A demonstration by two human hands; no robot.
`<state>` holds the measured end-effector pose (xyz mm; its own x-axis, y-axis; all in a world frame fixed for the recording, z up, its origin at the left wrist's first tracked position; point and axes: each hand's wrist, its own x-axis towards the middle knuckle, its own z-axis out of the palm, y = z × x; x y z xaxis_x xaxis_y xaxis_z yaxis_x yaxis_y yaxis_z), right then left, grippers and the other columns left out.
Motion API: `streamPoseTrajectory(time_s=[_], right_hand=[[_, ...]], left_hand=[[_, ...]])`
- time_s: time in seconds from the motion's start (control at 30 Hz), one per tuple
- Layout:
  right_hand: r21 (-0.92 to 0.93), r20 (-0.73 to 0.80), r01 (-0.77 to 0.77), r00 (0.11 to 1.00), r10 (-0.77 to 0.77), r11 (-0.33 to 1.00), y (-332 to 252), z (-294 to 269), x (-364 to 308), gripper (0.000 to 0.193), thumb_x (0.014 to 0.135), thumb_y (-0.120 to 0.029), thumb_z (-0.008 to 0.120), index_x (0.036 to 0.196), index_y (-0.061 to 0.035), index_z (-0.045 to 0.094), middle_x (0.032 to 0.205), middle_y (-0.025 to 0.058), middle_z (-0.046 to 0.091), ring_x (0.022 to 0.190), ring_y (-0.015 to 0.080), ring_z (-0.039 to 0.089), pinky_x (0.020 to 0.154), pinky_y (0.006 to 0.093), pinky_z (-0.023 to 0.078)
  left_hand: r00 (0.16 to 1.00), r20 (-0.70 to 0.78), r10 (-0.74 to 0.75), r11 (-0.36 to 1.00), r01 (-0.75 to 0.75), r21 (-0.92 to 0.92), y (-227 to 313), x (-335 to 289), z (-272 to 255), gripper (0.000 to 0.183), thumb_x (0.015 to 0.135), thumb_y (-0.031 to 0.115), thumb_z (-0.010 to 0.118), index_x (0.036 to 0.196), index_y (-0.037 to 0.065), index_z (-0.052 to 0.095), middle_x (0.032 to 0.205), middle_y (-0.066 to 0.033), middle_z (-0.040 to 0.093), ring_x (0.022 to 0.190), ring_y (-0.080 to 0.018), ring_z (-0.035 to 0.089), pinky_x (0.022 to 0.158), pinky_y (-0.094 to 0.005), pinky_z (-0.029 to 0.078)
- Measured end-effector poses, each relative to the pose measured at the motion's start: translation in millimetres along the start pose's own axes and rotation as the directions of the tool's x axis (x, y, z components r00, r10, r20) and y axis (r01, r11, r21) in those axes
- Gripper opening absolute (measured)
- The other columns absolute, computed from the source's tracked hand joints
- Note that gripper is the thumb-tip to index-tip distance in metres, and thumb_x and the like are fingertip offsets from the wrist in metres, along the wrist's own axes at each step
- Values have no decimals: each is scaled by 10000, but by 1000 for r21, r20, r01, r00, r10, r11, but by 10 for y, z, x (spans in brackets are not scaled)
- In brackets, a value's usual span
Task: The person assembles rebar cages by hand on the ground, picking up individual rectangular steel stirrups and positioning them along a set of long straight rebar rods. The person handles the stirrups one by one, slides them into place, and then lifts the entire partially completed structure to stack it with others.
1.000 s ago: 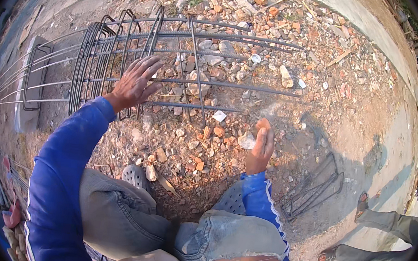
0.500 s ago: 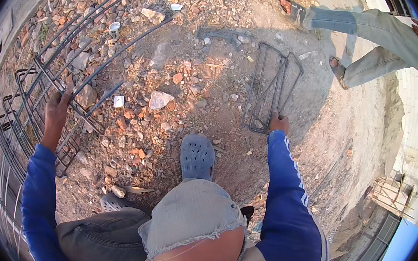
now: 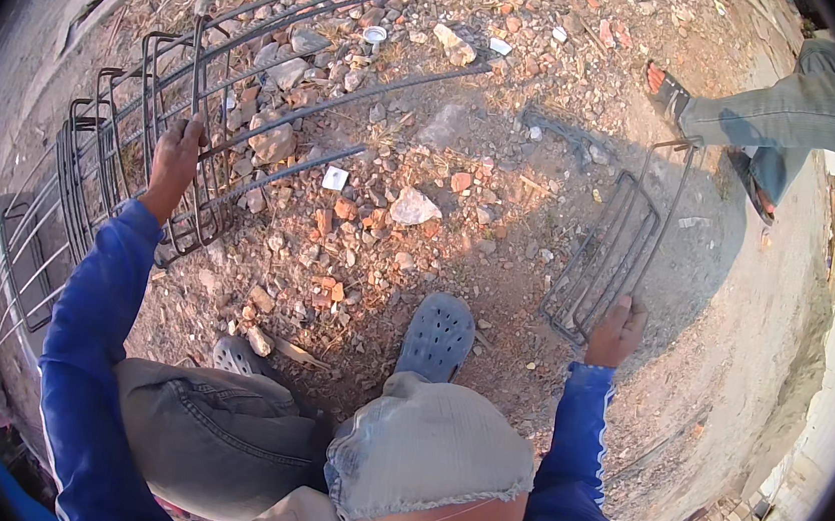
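Note:
On the left, my left hand [image 3: 176, 162] is closed around a bent steel stirrup [image 3: 198, 64]. That stirrup sits around long reinforcing bars [image 3: 352, 104], which run toward the far middle. Several more stirrups [image 3: 75, 162] stand bunched on the bars beyond my left wrist. At the right, my right hand [image 3: 617, 330] has its fingers closed on the near end of a rectangular wire stirrup [image 3: 671, 205], tilted up from the ground. Other rectangular stirrups [image 3: 579, 256] lie beside it on the dirt, partly overlapping it, so their number is hard to tell.
Rubble and broken brick [image 3: 413, 207] cover the ground between my hands. Another person's legs [image 3: 783, 120] in jeans and sandals are at the far right, close to the raised stirrup. My grey clog [image 3: 437, 338] is in the near middle. A concrete edge [image 3: 110, 5] runs along the left.
My right hand has tilted a stirrup up apart from the others. My left hand has shifted onto a stirrup around the bars. The other person's feet have moved closer together.

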<state>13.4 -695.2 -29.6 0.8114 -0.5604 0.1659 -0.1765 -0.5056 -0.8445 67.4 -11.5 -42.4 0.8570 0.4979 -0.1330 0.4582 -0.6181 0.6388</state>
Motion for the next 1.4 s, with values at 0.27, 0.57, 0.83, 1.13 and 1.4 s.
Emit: streamPoseTrajectory(time_s=[0.27,0.57,0.83,1.13,1.4], right_hand=[[654,598,-612,778,190,445,-1359,310,-367,274,1069,-301,438,1118,-52,542,614,-58,358,422,26,290,373,212,295],[434,759,-421,647,-71,796,-1663,1597,-1402,270,1052,-286,482,1132,-32,525,666,-10,493,496,98,476,482,249,428],[69,334,784,565,-755,617,-2026,682,-483,439,887,-260,726,1238,-54,561,1164,180,586,1133,329,563,1010,462,419],[-28,795,-6,606,26,1000,-1743,321,-408,274,987,-268,601,1040,-10,675,660,28,568,568,143,525,528,316,419],[240,421,-170,905,55,956,-1289,1816,537,346,1008,-275,554,1138,18,683,756,-6,562,622,82,481,547,252,388]], left_hand=[[920,-103,378,925,-379,7,757,-537,-31,471,1029,354,492,1332,-6,521,1290,-206,585,1208,-293,563,1029,-391,414],[655,739,157,648,497,-578,2071,-1271,6,522,1057,417,412,1392,18,434,798,-42,576,661,-159,606,632,-291,517],[181,708,682,637,-622,-454,2264,-1440,24,344,940,223,639,1232,44,608,574,-17,523,446,-217,487,483,-374,434],[361,242,901,366,-930,27,2108,-921,-32,523,893,238,680,1362,66,523,1239,-159,594,1142,-329,580,932,-436,473],[744,34,667,622,-582,525,727,-349,-125,520,946,252,623,1382,13,470,1343,-244,512,1197,-419,523,996,-479,433]])
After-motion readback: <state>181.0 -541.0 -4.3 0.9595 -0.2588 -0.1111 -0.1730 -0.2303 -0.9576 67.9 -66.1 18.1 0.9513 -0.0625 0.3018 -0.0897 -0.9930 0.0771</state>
